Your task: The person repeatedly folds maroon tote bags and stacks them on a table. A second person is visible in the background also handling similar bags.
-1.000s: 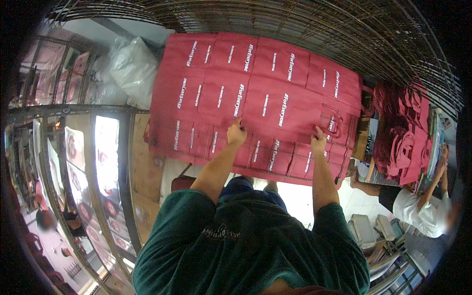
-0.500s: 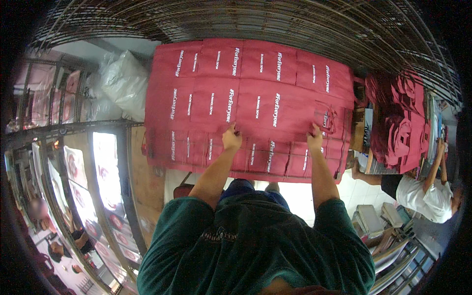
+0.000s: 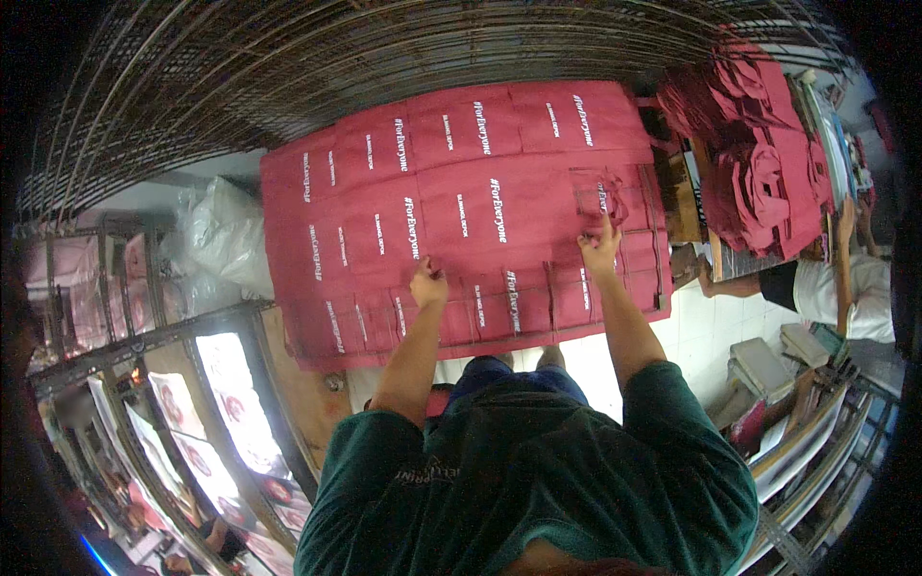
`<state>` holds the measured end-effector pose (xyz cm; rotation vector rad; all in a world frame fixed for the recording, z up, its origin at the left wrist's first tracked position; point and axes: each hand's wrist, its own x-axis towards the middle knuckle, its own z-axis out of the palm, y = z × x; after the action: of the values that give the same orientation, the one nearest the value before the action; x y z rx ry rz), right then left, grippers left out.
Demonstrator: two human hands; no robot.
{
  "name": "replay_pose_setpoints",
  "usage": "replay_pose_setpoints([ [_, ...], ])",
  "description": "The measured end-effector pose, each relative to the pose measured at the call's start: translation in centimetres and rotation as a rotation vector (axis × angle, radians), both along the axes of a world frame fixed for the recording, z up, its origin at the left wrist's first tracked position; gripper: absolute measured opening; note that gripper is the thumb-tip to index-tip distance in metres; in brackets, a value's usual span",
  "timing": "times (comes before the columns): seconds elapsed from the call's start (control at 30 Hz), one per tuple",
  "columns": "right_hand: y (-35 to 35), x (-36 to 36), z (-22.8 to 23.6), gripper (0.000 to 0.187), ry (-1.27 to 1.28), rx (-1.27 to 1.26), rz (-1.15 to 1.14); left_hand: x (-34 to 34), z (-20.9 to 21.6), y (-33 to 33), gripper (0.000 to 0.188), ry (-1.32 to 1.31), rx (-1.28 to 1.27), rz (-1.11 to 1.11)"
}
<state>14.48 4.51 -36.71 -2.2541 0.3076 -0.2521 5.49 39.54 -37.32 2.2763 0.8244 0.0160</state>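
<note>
Red fabric bags (image 3: 451, 130) with white print lie in rows across a wire rack in front of me. My left hand (image 3: 427, 285) is closed in a pinch at the near left corner of one red fabric bag (image 3: 528, 206) in the middle row. At that bag's near right corner, my right hand (image 3: 600, 252) has its thumb and fingers bent together on the edge. Beside the right hand, a bag's strap (image 3: 618, 200) lies on the fabric. Under the near row, thin bars of the wire rack (image 3: 461, 338) show.
Stacked wire racks (image 3: 413, 38) rise behind the bags. A pile of red bags with handles (image 3: 759, 182) stands at the right, near a person in a white shirt (image 3: 869, 298). Clear plastic sacks (image 3: 226, 235) are at the left; framed screens (image 3: 768, 370) lean at the lower right.
The view has turned, so the rack of bags now sits tilted and farther left. Both hands stay at the corners of the same bag.
</note>
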Motion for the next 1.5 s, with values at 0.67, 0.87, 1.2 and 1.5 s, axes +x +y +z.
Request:
replay_pose_setpoints([
  [0.67, -21.4, -28.3, 2.0, 0.046, 0.575, -0.302, 0.242, -16.5, 6.7, -7.0, 0.043, 0.195, 0.175, -0.67],
  [0.87, -26.1, -6.5, 15.9, 0.033, -0.414, 0.038, -0.314, -19.7, 2.4, -9.5, 0.045, 0.434, 0.019, -0.67],
  [1.2, -44.7, 5.0, 19.0, 0.071, -0.639, 1.317, -0.565, -21.5, -2.6, -9.0, 0.049, 0.313, -0.007, -0.612],
  [1.5, -39.2, 4.6, 29.9, 0.035, -0.662, 0.19, -0.241, -25.3, 5.8, -13.0, 0.042, 0.297, -0.059, -0.514],
])
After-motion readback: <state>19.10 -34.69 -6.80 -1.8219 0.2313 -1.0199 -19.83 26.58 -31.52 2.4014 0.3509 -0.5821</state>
